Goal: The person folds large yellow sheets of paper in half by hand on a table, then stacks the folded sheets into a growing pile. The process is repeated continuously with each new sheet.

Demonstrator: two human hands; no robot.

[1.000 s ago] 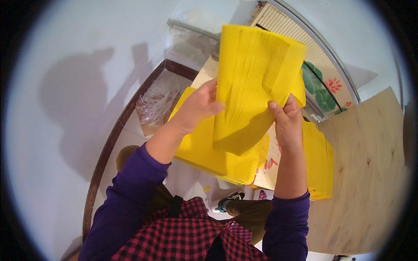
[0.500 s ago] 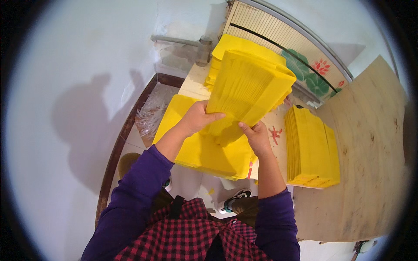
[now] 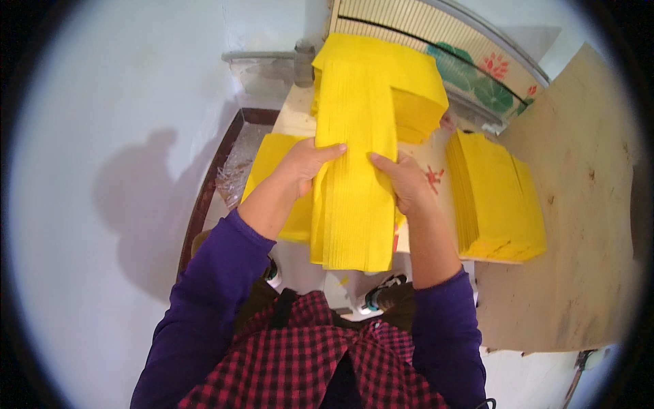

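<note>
Between my two hands is a long, thick stack of yellow fabric sheets (image 3: 354, 204), its many layered edges facing me. My left hand (image 3: 306, 163) grips its left side, thumb on top and the other fingers hidden beneath or behind. On the right side my right hand (image 3: 402, 180) holds it the same way, thumb pressing near the edge. The stack is raised above the table and hides part of a flat yellow pile (image 3: 276, 160) lying below it. Beyond, another yellow stack (image 3: 419, 112) sits at the table's far end, partly covered by the held one.
A tall yellow stack (image 3: 497, 198) stands to the right, beside a big plywood board (image 3: 572, 225). Small red strips (image 3: 433, 177) lie on the wooden table (image 3: 293, 119). A glass jar (image 3: 304, 65) is at the far left corner. Clear plastic (image 3: 235, 163) lies by the wall.
The held stack has come down toward me and turned from slanted to nearly straight, its near end now reaching past my hands. Both hands keep hold. The view has shifted slightly.
</note>
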